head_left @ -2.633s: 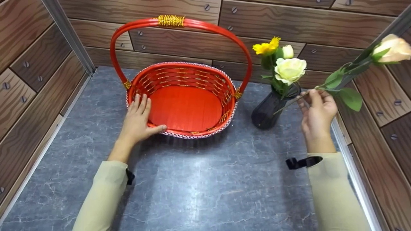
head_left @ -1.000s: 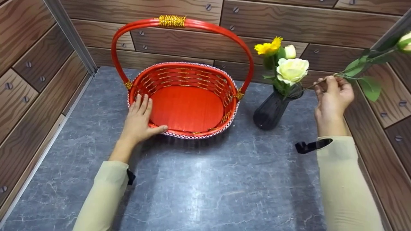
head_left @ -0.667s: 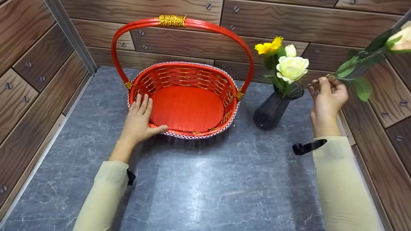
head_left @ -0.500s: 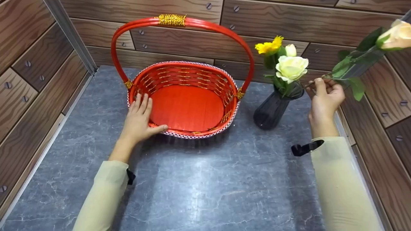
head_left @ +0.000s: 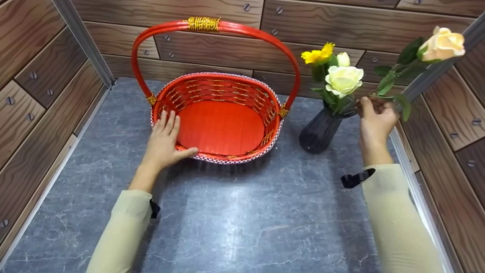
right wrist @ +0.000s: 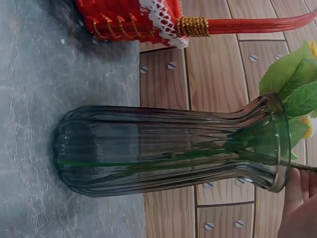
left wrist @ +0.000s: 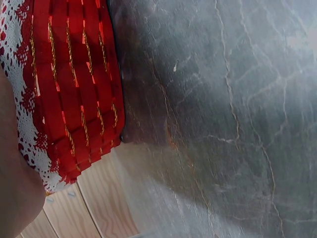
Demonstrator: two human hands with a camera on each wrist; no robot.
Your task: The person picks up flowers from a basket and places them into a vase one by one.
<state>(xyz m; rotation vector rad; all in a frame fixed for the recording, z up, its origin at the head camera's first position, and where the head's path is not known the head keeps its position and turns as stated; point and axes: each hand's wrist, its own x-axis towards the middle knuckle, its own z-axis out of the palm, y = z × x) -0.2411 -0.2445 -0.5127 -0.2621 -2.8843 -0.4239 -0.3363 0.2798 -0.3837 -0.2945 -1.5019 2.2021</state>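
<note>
My right hand [head_left: 377, 123] pinches the stem of a peach rose [head_left: 442, 44] beside the mouth of a dark glass vase [head_left: 319, 132]. The bloom leans up and right. In the right wrist view the stem crosses the rim of the ribbed vase [right wrist: 163, 119], with the fingers [right wrist: 295, 191] close to that rim. A cream rose [head_left: 344, 80], a pale bud [head_left: 343, 60] and a yellow flower [head_left: 317, 55] stand in the vase. My left hand [head_left: 163, 138] rests with straight fingers on the near-left rim of a red woven basket [head_left: 219, 125].
The basket's tall red handle [head_left: 261, 34], wrapped in gold cord, arches over it. Under everything is a grey marbled tabletop [head_left: 227, 216]. Wood-patterned panels [head_left: 310, 22] enclose the back and both sides, with a metal strip [head_left: 403, 159] along the right edge.
My right hand first drew the peach rose up and right, then came back left and slightly down, bringing the stem to the vase mouth. My left hand and the basket stay put.
</note>
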